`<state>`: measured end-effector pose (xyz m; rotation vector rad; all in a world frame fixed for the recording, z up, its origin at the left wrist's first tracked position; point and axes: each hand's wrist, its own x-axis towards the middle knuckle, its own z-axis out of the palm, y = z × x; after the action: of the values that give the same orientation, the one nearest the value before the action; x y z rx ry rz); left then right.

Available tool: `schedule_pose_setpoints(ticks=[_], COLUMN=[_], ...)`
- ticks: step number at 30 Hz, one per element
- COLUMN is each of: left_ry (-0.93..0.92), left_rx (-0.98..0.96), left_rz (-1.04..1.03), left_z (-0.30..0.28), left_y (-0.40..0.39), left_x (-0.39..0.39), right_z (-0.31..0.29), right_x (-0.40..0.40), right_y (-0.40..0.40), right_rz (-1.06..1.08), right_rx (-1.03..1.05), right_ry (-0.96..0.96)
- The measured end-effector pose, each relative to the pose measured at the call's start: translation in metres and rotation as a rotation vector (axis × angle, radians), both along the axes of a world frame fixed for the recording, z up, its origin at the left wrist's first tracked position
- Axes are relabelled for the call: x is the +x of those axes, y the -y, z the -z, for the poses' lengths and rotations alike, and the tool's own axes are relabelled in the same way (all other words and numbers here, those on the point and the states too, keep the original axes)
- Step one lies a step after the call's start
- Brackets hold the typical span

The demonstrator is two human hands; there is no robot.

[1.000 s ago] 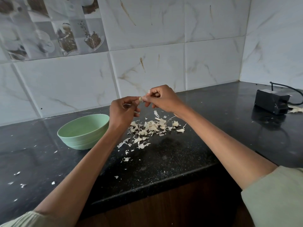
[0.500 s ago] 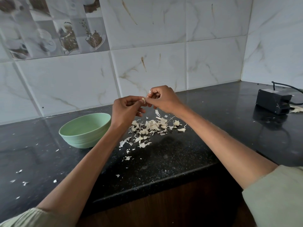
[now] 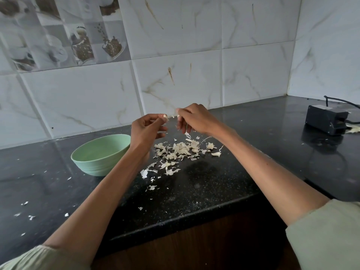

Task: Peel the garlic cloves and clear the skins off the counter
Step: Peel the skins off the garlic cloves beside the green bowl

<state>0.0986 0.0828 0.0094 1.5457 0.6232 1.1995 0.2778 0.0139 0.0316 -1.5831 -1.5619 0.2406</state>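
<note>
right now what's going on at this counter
A person is peeling garlic above a black counter. The left hand pinches a garlic clove, and the right hand pinches a strip of skin beside it. A pile of skins lies below, next to a green bowl.

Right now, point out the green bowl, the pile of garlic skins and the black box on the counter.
green bowl (image 3: 91,151): head view, on its near rim.
pile of garlic skins (image 3: 181,150): head view, on the middle of the heap.
black box (image 3: 324,118): head view, on its front face.
</note>
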Motion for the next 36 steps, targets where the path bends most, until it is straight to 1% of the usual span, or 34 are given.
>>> schedule_pose_setpoints(ticks=[1, 3, 5, 7, 9, 11, 13, 22, 26, 29, 36], left_ry=[0.001, 0.006, 0.0, -0.013, -0.04, -0.068, -0.095, -0.125, -0.05, -0.008, 0.072], left_rx=[-0.02, -0.058, -0.071, -0.08, -0.09, -0.101, -0.094, -0.029, -0.115, -0.194, -0.346], left_rz=[0.01, 0.04, 0.06, 0.076, 0.082, 0.076, 0.068, 0.028, 0.047, 0.085, 0.183], left_z=[0.0, 0.001, 0.001, 0.003, 0.006, 0.01, 0.013, 0.02, 0.017, 0.017, 0.022], left_y=[-0.001, -0.003, -0.003, -0.005, -0.007, -0.009, -0.01, -0.013, -0.014, -0.012, -0.014], left_x=[0.0, 0.0, 0.001, 0.002, 0.003, 0.003, 0.003, 0.007, 0.008, 0.008, 0.008], right_z=[0.0, 0.0, 0.001, 0.001, 0.006, 0.011, 0.013, 0.012, 0.011, 0.01, 0.014], right_x=[0.002, 0.004, 0.005, 0.003, 0.0, -0.003, -0.008, -0.018, -0.025, -0.027, -0.023], right_y=[0.0, 0.001, 0.002, 0.002, 0.0, -0.002, 0.001, 0.012, 0.012, 0.012, 0.007], right_rz=[0.022, 0.057, 0.035, -0.01, -0.022, 0.026, 0.062, 0.046, 0.02, -0.004, -0.021], right_rx=[0.015, 0.06, 0.089, 0.087, 0.092, 0.077, 0.043, -0.006, 0.038, 0.07, 0.044], right_ry=[0.01, 0.119, 0.191, 0.216, 0.306, 0.431, 0.502, 0.54, 0.531, 0.463, 0.403])
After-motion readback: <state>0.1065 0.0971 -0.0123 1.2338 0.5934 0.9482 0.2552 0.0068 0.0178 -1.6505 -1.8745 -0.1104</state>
